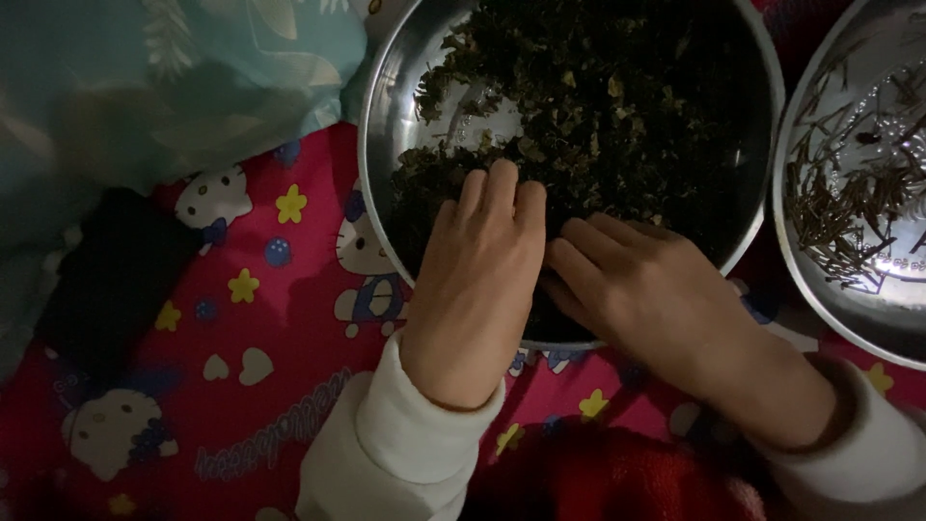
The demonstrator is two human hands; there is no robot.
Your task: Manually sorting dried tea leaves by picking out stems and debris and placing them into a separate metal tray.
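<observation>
Hands work at frame centre: left hand (482, 280) and right hand (641, 289) press, fingers curled, into dark dried leaves (598, 106) filling a steel bowl (381, 116); whether either grips leaves is hidden.

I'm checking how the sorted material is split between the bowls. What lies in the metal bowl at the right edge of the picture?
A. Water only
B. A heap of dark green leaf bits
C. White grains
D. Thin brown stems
D: the right bowl holds scattered thin brown stems, while the dark green leaf bits fill the larger bowl where the left hand and right hand rest.
</observation>
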